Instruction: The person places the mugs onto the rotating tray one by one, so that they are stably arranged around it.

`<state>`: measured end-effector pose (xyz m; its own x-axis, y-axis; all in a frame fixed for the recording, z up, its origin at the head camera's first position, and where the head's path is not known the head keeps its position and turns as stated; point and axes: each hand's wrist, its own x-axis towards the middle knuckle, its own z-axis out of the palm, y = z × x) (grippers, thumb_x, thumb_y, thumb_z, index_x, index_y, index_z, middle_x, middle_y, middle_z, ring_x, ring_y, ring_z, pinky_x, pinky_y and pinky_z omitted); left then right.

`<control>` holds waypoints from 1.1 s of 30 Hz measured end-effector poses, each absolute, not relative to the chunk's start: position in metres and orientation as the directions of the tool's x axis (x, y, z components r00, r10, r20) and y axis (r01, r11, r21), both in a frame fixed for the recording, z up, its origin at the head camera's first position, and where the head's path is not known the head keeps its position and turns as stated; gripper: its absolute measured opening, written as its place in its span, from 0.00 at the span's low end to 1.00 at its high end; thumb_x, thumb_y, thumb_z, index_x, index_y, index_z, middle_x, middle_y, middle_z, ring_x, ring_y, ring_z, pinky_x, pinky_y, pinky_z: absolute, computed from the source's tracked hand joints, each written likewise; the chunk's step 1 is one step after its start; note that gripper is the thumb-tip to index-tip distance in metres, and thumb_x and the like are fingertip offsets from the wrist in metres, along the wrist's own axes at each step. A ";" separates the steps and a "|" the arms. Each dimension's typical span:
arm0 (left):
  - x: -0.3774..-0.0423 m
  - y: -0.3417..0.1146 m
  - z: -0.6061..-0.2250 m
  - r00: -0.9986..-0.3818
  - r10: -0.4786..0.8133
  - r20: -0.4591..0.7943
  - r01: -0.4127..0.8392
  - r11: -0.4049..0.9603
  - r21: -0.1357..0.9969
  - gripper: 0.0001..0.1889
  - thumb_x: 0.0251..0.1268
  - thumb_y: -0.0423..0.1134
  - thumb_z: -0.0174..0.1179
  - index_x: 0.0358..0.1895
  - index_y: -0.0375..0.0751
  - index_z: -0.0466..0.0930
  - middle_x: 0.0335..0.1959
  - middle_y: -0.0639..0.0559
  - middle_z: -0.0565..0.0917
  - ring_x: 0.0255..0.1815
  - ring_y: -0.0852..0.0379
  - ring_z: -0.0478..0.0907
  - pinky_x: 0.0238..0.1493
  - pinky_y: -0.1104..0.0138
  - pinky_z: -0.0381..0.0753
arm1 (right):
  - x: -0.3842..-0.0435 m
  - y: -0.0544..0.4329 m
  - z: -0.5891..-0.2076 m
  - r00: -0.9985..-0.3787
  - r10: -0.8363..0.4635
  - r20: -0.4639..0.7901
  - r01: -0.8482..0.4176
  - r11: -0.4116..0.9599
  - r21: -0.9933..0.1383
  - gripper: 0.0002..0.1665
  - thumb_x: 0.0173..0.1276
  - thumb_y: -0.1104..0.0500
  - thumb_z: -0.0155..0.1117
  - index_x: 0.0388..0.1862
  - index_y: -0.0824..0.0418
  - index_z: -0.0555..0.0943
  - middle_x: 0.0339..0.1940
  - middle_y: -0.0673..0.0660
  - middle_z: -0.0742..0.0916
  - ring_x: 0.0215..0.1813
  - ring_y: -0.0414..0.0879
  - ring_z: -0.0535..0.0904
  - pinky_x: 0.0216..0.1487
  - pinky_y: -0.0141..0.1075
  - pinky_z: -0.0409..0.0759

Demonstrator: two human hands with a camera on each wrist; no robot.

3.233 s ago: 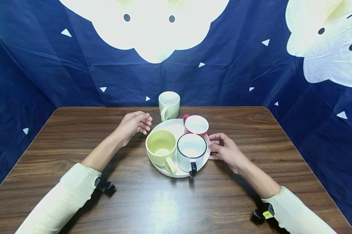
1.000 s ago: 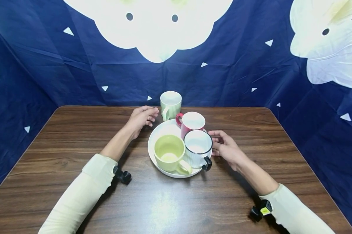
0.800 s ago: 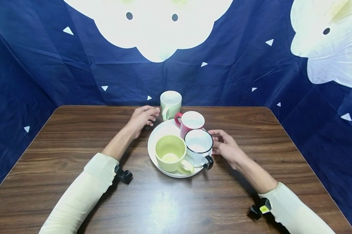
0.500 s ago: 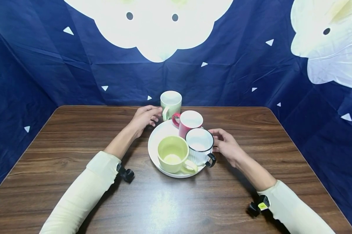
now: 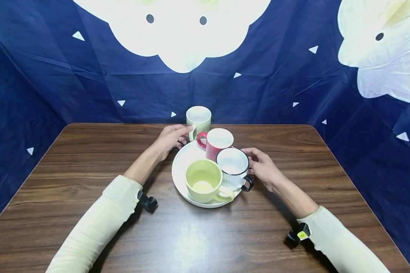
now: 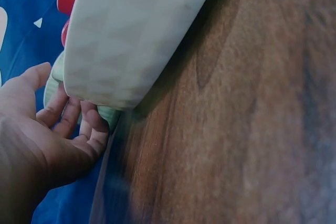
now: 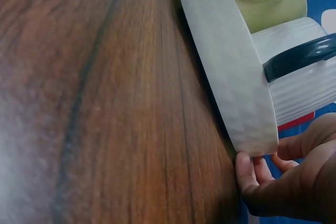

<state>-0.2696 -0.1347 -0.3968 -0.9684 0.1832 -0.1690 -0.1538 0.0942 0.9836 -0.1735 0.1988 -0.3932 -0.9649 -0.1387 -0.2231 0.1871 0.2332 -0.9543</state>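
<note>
A round white plate [image 5: 182, 170] with a patterned outer wall carries three mugs: a yellow-green mug [image 5: 203, 180] in front, a white mug with a black rim [image 5: 233, 167] at the right, and a red mug [image 5: 213, 146] behind. My right hand [image 5: 266, 172] holds the plate's right edge, fingertips and thumb against its wall [image 7: 231, 77]. At the back left, my left hand [image 5: 171, 140] touches the plate's wall [image 6: 126, 40] with its fingers, the thumb held away. Its fingertips overlap the handle of a light green ribbed mug [image 5: 201, 120] in the head view.
The light green mug stands on the table behind the plate, close to the back edge. A brown wooden table [image 5: 188, 242] reaches around both arms, and a blue cloth [image 5: 150, 91] with white clouds hangs beyond it.
The plate has turned counterclockwise: the yellow-green mug moved right, the black-rimmed mug backward, the red mug left. My left hand moved right and back to the rim; my right hand shifted slightly back.
</note>
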 end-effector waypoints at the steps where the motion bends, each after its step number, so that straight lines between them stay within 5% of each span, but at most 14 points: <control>1: -0.269 -0.135 -0.397 -0.968 0.188 -0.168 -0.152 0.096 0.984 0.13 0.84 0.50 0.64 0.51 0.44 0.86 0.40 0.57 0.84 0.31 0.63 0.79 0.30 0.74 0.78 | -0.174 0.199 -0.393 -0.965 -0.142 -0.219 0.181 0.237 -0.954 0.25 0.86 0.72 0.52 0.78 0.72 0.74 0.54 0.56 0.83 0.52 0.41 0.80 0.48 0.30 0.88; 21: -0.269 -0.129 -0.396 -0.962 0.198 -0.186 -0.169 0.099 0.981 0.12 0.86 0.49 0.60 0.53 0.47 0.87 0.45 0.60 0.82 0.29 0.64 0.76 0.30 0.74 0.70 | -0.189 0.201 -0.394 -0.958 -0.178 -0.225 0.180 0.236 -0.955 0.30 0.81 0.73 0.55 0.80 0.69 0.75 0.53 0.53 0.80 0.51 0.43 0.76 0.44 0.27 0.80; 33: -0.271 -0.129 -0.398 -0.975 0.157 -0.155 -0.138 0.112 0.984 0.13 0.88 0.47 0.53 0.41 0.47 0.80 0.31 0.64 0.86 0.27 0.64 0.75 0.30 0.72 0.69 | -0.190 0.202 -0.396 -0.954 -0.186 -0.237 0.199 0.203 -0.959 0.28 0.84 0.72 0.56 0.80 0.69 0.74 0.54 0.52 0.81 0.49 0.40 0.79 0.45 0.28 0.82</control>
